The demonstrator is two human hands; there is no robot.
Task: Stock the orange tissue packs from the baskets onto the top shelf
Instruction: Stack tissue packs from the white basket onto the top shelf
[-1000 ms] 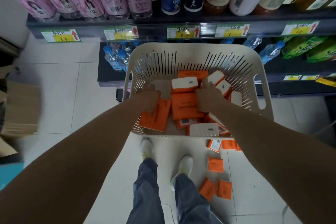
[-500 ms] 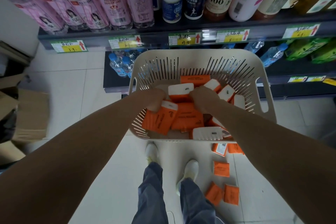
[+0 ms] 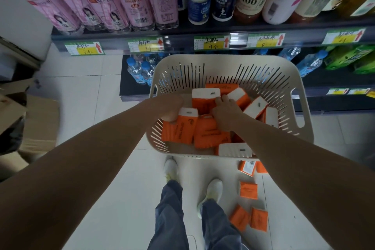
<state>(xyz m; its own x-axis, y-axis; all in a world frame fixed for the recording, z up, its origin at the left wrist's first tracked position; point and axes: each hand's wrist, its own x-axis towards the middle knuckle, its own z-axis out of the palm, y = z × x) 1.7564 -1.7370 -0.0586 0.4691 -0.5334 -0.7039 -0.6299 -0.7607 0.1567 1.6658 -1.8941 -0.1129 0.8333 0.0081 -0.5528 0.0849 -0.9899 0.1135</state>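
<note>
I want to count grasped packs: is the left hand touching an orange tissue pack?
Touching. The head view shows the left hand closed over the white top of an orange tissue pack.

slotted basket (image 3: 261, 71): cream moulded plastic, matt. tissue packs (image 3: 211, 136): orange plastic film, soft sheen, faintly ribbed, with white ends. floor (image 3: 85, 95): pale glazed tile, smooth, lightly reflective. bottles (image 3: 129, 6): clear glossy plastic with printed pink labels. shelf edge (image 3: 182, 34): dark, glossy, carrying paper price tags (image 3: 84, 48). box (image 3: 40, 122): brown matt cardboard. trousers (image 3: 172, 213): grey-blue woven cloth.
</note>
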